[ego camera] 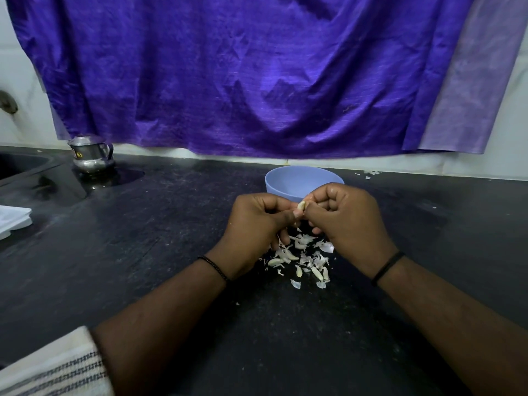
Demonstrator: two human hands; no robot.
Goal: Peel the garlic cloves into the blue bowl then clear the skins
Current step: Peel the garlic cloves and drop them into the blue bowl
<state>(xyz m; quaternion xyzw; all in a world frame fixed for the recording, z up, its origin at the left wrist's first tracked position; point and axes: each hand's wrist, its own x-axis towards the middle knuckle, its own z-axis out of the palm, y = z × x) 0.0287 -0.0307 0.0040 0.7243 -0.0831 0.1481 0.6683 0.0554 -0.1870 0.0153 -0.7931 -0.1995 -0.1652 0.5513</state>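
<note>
Both hands, left (257, 221) and right (347, 221), pinched one small, firm garlic clove (302, 205); its papery skin looked light, brittle, best nipped at the tip

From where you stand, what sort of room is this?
Most likely a home kitchen: a dark stone counter with a sink at its left end, a small steel jug beside it, and garlic skins on the counter.

Pale garlic clove (301, 205) pinched before blue bowl (297, 181), skins (303, 257) scattered on counter below
</note>
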